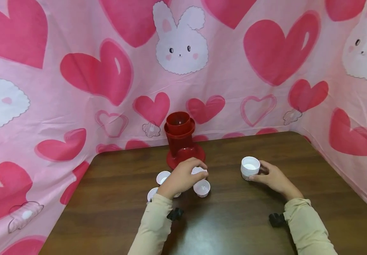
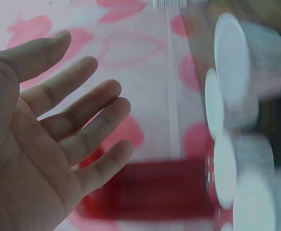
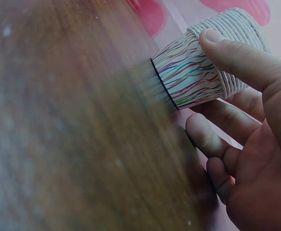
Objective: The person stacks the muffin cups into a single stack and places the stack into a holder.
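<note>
My right hand (image 1: 274, 179) grips a nested stack of small white paper cups (image 1: 250, 167) on the right part of the table. Seen from the right wrist, the thumb lies along the stacked rims, and coloured wavy lines decorate the lowest cup (image 3: 188, 72). My left hand (image 1: 183, 175) hovers over a group of single paper cups, its fingers loosely bent with nothing between them. One cup (image 1: 201, 188) stands upright just below its fingertips, another (image 1: 199, 170) is partly covered by the fingers. To its left are two more, a cup (image 1: 163, 177) and a cup (image 1: 152, 194) half behind the wrist.
A red plastic stand (image 1: 180, 140) with a round base and a cylindrical top is at the back of the brown wooden table (image 1: 234, 219), close behind the left hand. Pink cloth (image 1: 221, 81) with hearts and rabbits hangs along the table's back and sides.
</note>
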### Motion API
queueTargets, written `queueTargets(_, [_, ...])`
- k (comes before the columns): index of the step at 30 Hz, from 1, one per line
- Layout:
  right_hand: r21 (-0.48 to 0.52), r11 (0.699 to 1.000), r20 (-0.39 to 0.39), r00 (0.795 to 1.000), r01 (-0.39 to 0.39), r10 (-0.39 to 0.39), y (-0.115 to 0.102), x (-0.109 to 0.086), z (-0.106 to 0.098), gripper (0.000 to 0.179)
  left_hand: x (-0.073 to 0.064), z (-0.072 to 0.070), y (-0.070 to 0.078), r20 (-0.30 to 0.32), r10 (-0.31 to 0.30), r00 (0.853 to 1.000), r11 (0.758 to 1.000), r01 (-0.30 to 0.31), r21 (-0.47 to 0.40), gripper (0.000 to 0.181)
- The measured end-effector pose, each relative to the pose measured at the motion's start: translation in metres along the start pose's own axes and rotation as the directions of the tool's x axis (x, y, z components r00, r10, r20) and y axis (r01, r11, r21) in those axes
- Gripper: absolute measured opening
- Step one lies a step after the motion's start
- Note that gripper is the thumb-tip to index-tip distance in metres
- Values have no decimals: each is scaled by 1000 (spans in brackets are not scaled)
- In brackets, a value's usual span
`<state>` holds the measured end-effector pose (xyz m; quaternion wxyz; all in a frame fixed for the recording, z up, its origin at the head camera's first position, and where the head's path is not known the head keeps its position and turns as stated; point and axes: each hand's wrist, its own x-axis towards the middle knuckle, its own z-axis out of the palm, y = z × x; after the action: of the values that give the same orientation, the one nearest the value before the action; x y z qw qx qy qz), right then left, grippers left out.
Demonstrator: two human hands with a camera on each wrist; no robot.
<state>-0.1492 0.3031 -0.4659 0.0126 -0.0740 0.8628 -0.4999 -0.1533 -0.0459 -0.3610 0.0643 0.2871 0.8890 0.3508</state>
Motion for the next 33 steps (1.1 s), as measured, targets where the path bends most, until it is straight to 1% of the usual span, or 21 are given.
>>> queueTargets(4, [-4,1000,3,1000,3,-3,1,1,-2,77,-25,-22,-21,-63,-16,998,1000,17,17,17])
queueTargets(8, [-8,1000,-6,1000,5,-5,3,0,-4,76,-44,-43,-40,-126,-69,990,997,74,33,15])
queueTargets(9, [-12,1000,-8,1000,1,-2,3,0,-4,76,-48,-48,-44,-136,-93,986,994,99,40,16])
queueTargets(11, [-15,1000,-6,1000,0,0,3,0,-4,75,-56,-56,-52,-139,-143,980,986,153,69,22])
queueTargets(14, [-25,1000,2,1000,1,-1,2,0,-2,76,-68,-64,-61,-102,-240,965,962,250,110,39])
queueTargets(16, [-29,1000,3,1000,-4,4,1,1,-1,76,-74,-66,-65,-64,-301,951,940,308,148,51])
queueTargets(18, [-26,1000,6,1000,-6,6,0,1,0,76,-79,-66,-68,-29,-366,930,914,365,175,61])
queueTargets(20, [-24,1000,7,1000,-11,11,0,1,0,75,-82,-64,-70,0,-420,907,888,411,209,67])
queueTargets(23, [-27,1000,5,1000,-14,14,0,1,0,73,-83,-60,-70,29,-471,882,860,452,237,72])
queueTargets(25, [-25,1000,4,1000,-11,11,0,1,-1,72,-82,-56,-70,47,-483,874,854,459,247,74])
queueTargets(26, [-25,1000,5,1000,-10,10,0,1,-1,72,-82,-55,-69,52,-484,874,854,458,247,74])
queueTargets(30, [-13,1000,8,1000,-5,5,0,2,-1,73,-81,-49,-69,64,-485,872,854,457,247,74])
queueTargets(33, [-10,1000,8,1000,-3,3,2,3,-1,71,-80,-47,-69,60,-476,877,855,446,264,72])
